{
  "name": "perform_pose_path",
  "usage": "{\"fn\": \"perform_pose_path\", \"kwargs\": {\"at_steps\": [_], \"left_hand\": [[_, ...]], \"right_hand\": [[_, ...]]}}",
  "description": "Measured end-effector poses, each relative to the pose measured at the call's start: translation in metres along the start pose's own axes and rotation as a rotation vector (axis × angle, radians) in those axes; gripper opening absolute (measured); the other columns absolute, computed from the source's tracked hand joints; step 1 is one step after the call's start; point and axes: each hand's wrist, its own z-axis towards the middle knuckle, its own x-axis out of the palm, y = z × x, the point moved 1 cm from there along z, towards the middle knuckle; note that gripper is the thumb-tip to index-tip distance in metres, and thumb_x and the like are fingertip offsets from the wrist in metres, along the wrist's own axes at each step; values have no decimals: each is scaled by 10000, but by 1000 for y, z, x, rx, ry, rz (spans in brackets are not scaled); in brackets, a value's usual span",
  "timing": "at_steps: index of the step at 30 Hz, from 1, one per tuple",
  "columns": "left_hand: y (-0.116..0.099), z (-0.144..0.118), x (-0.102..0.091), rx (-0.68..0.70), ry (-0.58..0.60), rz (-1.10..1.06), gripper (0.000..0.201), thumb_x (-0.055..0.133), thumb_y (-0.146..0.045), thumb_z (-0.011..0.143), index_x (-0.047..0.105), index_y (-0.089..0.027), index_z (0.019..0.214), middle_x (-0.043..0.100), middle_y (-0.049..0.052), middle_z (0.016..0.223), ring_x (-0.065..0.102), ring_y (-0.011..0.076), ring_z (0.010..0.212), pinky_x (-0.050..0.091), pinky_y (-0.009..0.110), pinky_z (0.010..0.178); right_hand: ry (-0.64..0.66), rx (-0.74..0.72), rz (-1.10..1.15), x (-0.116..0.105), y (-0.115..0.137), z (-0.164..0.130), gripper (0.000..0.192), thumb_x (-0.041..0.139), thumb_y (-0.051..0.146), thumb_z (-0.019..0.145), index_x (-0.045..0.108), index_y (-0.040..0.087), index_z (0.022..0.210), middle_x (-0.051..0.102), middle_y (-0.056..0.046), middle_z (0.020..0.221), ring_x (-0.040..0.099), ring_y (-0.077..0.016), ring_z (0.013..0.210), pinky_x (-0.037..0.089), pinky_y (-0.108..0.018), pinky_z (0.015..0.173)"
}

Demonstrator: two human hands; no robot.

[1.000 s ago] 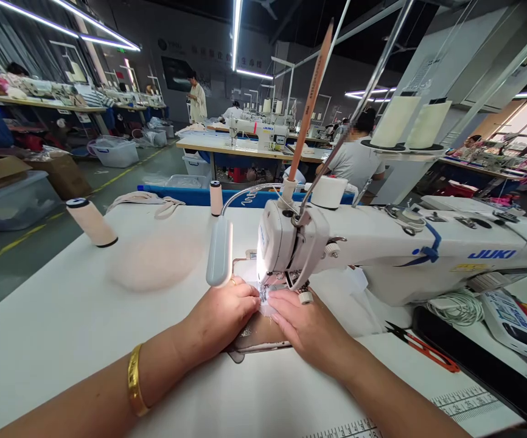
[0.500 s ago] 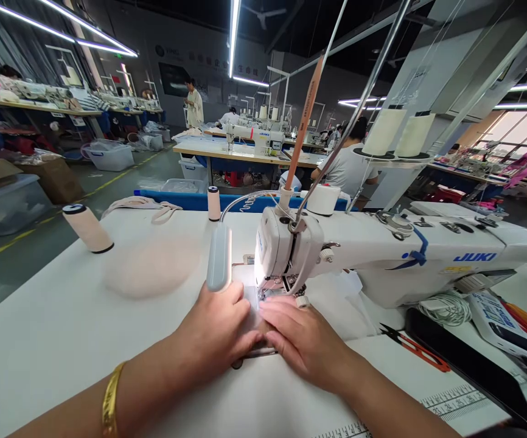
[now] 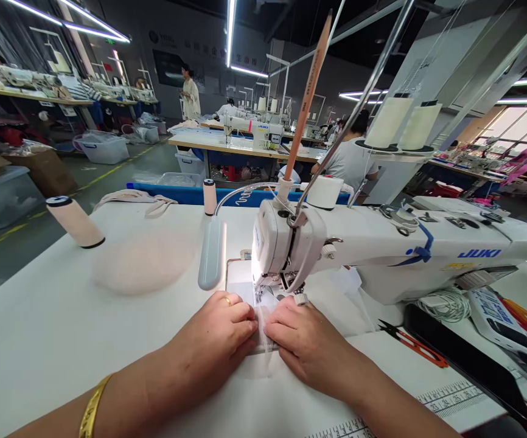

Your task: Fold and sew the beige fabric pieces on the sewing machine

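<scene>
A strip of sheer pale fabric (image 3: 267, 340) lies at the needle area of the white sewing machine (image 3: 282, 243), its lower end hanging toward me. My left hand (image 3: 220, 328), with a ring and a gold bangle, is closed on the fabric's left side, fingers curled. On the other side, my right hand (image 3: 307, 340) pinches the fabric, its fingers bent close to the presser foot (image 3: 258, 294). A narrow gap with the fabric showing separates the two hands. Their fingertips are partly hidden. More sheer white fabric (image 3: 336, 304) spreads under the machine arm.
A grey lamp (image 3: 212, 255) stands left of the needle. Thread cones (image 3: 75, 222) and a pale fabric piece (image 3: 147, 261) are on the table at left. To the right lie orange thread snips (image 3: 416, 345), a black phone-like slab (image 3: 464, 365) and a printed ruler (image 3: 450, 395).
My left hand has drawn back from the lamp toward me, and both hands now sit slightly apart with the sheer fabric visible between them. The view has shifted a little.
</scene>
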Motion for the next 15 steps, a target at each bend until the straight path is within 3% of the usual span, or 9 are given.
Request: {"fn": "perform_pose_path", "kwargs": {"at_steps": [15], "left_hand": [[15, 4, 1, -43, -15, 105, 294, 455, -102, 1008, 734, -177, 955, 731, 75, 899, 640, 237, 852, 496, 411, 809]], "right_hand": [[-125, 37, -17, 12, -7, 4, 343, 468, -55, 810, 600, 211, 981, 664, -51, 941, 557, -239, 871, 441, -364, 767]]}}
